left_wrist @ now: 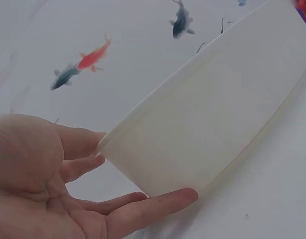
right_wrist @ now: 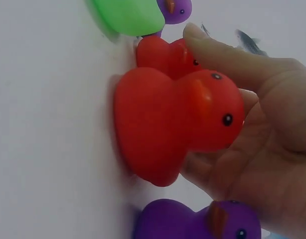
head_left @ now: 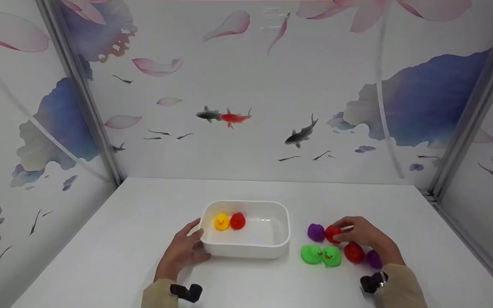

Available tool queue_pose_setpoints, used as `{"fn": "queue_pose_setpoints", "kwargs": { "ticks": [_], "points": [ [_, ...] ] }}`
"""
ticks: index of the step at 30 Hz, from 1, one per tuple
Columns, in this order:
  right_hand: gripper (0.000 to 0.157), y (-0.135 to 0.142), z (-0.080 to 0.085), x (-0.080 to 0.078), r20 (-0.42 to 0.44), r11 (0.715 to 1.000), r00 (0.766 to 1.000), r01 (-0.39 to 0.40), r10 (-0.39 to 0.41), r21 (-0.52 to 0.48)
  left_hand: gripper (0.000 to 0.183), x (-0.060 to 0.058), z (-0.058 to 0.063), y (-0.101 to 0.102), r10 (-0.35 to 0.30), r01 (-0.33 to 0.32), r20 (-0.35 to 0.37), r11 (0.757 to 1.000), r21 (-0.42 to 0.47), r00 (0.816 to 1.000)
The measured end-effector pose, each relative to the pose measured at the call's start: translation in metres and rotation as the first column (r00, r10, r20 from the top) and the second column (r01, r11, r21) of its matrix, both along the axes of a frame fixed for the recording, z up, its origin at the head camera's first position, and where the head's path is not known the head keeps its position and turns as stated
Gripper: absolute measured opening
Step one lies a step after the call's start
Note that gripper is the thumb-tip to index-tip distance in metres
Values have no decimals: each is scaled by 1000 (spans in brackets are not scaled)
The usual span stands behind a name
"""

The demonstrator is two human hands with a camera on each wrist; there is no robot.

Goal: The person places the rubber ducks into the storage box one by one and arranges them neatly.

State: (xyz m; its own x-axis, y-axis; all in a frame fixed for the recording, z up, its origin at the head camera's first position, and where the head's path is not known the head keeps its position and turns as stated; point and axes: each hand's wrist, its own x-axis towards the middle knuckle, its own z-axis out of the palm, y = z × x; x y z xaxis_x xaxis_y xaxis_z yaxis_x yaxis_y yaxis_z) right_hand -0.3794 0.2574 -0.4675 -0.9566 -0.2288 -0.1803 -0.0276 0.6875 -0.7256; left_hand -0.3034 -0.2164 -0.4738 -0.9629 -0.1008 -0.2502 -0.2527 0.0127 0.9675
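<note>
A white plastic box [head_left: 246, 251] stands on the table with a yellow rubber duck [head_left: 221, 222] and a red one inside, both at its left end. My left hand [head_left: 183, 248] touches that end, fingers extended along the wall and corner, as the left wrist view also shows. Right of the box, my right hand [head_left: 364, 233] pinches a red rubber duck [head_left: 332, 234] between thumb and fingers. In the right wrist view, a nearer red duck [right_wrist: 153, 124] partly hides the pinched one, and a purple duck [right_wrist: 168, 221] shows below it.
Beside the held duck sits a purple duck [head_left: 316, 232]. Two green ducks [head_left: 331, 256] stand in front of it, with another red duck [head_left: 354, 252] and a purple duck [head_left: 373, 259] under the right forearm. Printed panels [head_left: 246, 158] rise behind and on both sides of the table.
</note>
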Motion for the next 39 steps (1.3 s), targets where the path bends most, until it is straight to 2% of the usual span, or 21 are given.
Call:
{"fn": "queue_pose_setpoints", "kwargs": {
  "ticks": [8,11,16,22,28,39],
  "points": [
    [50,-2,-4,1,15,997,997,71,-71,-7,58,-1,1,5,3,-3,2,999,-47,1000],
    [52,-5,0,1,17,994,995,104,-103,-44,58,-2,1,5,5,-5,8,999,-42,1000],
    [57,-12,9,2,-27,986,992,122,-126,-111,58,-3,0,5,9,-8,13,999,-34,1000],
    [59,-27,23,5,-69,982,989,124,-135,-140,57,-2,0,5,19,-19,26,999,-34,999],
    [56,-48,38,9,-93,980,986,124,-139,-152,57,0,-1,4,2,-2,1,999,-39,1000],
    [51,-84,53,13,-122,988,986,94,-109,-124,56,0,1,3,3,-4,-15,1000,-10,1000]
  ]
}}
